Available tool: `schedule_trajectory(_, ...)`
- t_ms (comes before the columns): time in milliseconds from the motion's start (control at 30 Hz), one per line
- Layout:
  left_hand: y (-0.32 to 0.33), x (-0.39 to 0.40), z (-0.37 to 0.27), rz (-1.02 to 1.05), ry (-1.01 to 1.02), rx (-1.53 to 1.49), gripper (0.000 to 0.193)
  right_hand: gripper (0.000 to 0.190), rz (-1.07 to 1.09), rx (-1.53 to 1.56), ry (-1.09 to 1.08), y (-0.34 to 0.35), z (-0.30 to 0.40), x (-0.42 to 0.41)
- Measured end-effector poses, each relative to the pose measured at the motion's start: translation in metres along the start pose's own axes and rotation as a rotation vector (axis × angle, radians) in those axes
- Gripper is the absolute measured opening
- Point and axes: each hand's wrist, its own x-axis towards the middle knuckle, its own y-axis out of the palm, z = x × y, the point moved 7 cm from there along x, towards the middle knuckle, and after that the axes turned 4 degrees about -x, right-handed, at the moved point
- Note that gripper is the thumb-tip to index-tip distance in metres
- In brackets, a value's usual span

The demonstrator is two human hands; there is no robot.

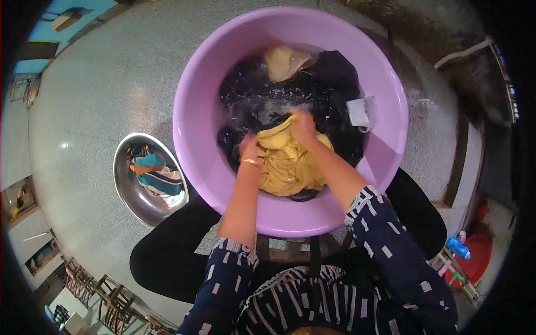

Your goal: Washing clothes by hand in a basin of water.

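Both my hands are inside a large lilac plastic tub (201,104), gripping a wet yellow cloth garment (289,169). My left hand (250,147), with a gold-coloured bracelet at the wrist, holds its left edge; the fingertips are hidden. Slightly farther off, my right hand (302,125) grips a folded upper edge of the same garment. Around and beneath it, dark fabric (255,90) lies in water. A pale beige cloth (284,63) floats at the tub's far side. Against the right inner wall sits a small white container with a handle (359,113).
Left of the tub, a shiny metal basin (144,205) holds a multicoloured striped cloth (157,169) on the grey speckled floor (96,109). At lower right are a blue bottle (458,248) and a red basin (477,261). Wooden chairs (113,299) stand at lower left.
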Motion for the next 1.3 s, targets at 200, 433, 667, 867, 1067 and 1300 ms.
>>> schedule_trajectory(200,0.035,-0.037,-0.033,0.165,-0.135,-0.672,0.055,0.011,0.077,0.279,-0.007,0.037,0.032,-0.028)
schedule_trajectory(433,0.063,-0.072,-0.040,0.639,-0.271,-0.516,0.051,0.018,0.076,0.421,-0.172,-0.011,0.161,-0.120)
schedule_trajectory(667,0.085,-0.093,-0.025,0.254,-0.197,-0.505,0.031,0.029,-0.084,-0.383,0.046,-0.035,0.097,-0.018)
schedule_trajectory(867,0.104,-0.081,-0.090,0.337,0.182,-0.349,0.041,0.020,-0.357,-0.091,0.099,-0.054,0.015,0.007)
schedule_trajectory(1067,-0.019,-0.012,-0.009,-0.142,0.114,1.026,0.048,0.017,0.072,0.144,-0.011,0.029,0.015,-0.022)
schedule_trajectory(1300,0.034,-0.055,-0.032,-0.035,-0.065,-0.663,0.026,0.029,-0.300,0.470,0.107,-0.004,0.004,-0.022)
